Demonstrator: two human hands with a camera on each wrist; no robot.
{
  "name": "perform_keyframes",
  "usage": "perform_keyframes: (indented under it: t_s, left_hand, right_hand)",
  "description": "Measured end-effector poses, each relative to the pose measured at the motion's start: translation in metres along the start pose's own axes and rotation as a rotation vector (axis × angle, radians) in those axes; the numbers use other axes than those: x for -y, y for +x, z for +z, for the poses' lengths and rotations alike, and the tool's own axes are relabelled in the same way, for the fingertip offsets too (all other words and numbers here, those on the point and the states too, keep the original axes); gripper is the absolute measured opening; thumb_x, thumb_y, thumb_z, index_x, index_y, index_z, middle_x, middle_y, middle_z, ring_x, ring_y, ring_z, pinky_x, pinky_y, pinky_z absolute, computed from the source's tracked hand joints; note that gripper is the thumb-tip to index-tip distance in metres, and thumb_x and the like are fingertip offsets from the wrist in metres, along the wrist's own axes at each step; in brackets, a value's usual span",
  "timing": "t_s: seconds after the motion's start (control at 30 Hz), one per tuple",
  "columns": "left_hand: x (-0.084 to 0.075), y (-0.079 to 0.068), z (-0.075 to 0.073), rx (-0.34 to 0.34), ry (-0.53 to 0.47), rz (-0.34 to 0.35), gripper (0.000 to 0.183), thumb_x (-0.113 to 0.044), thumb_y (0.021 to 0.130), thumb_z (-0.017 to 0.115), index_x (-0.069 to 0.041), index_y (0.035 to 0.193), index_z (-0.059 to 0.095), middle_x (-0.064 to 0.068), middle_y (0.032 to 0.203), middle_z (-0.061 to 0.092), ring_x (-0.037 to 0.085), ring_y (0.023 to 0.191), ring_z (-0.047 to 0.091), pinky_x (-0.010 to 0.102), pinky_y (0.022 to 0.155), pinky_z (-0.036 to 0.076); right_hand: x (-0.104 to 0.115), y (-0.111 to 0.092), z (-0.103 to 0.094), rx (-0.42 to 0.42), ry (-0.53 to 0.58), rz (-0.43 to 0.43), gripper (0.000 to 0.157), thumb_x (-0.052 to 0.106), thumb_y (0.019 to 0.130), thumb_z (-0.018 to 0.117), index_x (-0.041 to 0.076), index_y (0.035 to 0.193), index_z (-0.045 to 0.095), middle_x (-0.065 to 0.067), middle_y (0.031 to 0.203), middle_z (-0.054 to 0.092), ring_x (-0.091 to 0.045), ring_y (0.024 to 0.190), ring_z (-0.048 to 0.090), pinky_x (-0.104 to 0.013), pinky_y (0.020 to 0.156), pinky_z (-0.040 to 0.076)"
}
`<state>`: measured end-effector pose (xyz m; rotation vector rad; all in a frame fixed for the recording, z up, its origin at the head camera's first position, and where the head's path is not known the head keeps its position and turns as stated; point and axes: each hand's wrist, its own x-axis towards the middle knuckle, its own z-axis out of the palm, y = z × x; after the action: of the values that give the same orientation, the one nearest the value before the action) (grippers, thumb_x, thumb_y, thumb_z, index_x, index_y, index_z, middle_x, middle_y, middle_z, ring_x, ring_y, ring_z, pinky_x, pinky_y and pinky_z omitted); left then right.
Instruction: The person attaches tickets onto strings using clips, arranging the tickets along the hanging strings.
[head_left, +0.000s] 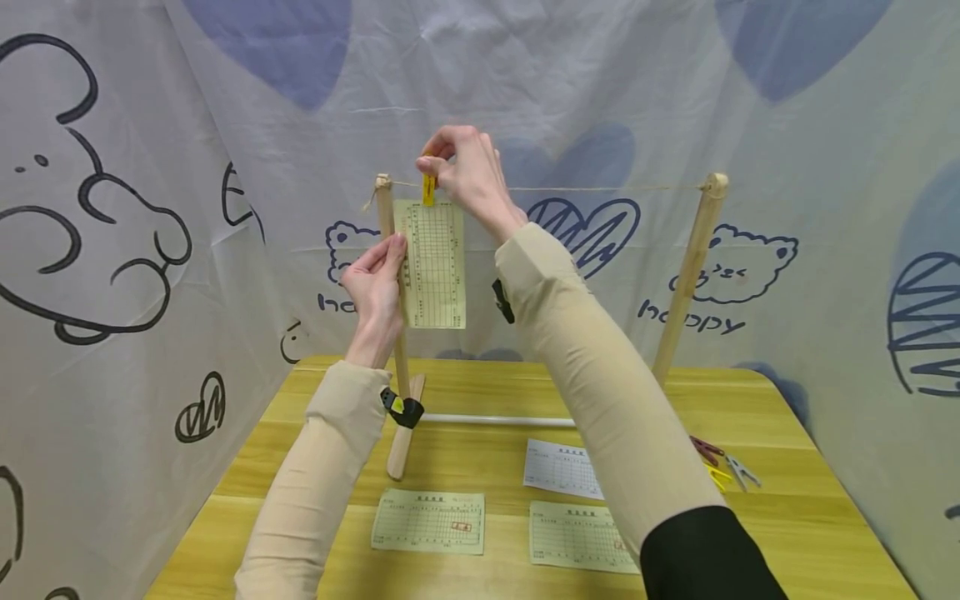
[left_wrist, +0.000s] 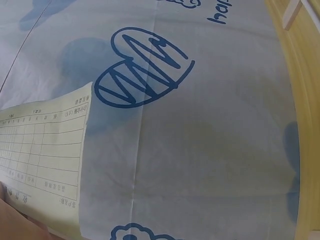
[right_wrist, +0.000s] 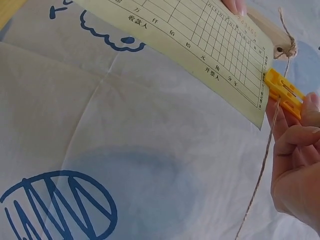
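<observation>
Pegging the pale-green printed paper slip (head_left: 438, 271) onto thin brown twine (head_left: 600, 189), it seems
Your right hand (head_left: 474, 173) pinches the yellow plastic clothespin (head_left: 428, 190) at the slip's top edge; your left hand (head_left: 377, 279) pinches its left side — before letting go, the clothespin's bite likely needs checking.

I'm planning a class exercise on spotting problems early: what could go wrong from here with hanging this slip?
1. The yellow clip overlaps only the top edge of the pale slip, so the paper might slide out once the left hand lets go.
2. The left hand pinches one side edge; a tug there could crease or tilt the paper.
3. The string looks thin, so pressure from the right hand might make it sag.
</observation>
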<state>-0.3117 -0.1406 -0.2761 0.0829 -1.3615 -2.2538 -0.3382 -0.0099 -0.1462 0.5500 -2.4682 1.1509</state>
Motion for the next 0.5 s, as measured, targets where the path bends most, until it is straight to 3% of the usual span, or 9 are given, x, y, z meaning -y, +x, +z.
perform_keyframes:
  t_s: [0.5]
  left_hand:
    - [-0.0006,0.0007,0.0018,-0.018,0.006,-0.002,0.032,-0.017,0.086,0.078,0.0,0.114,0.073,0.007,0.096,0.079,0.01,0.081,0.074,0.021,0.079,0.061]
  right_hand:
    - [-0.001,0.0011,-0.0028,0.064,-0.008,0.029,0.022,0.027,0.097,0.068,0.012,0.113,0.073,-0.005,0.11,0.074,-0.013,0.088,0.063,-0.021,0.074,0.049]
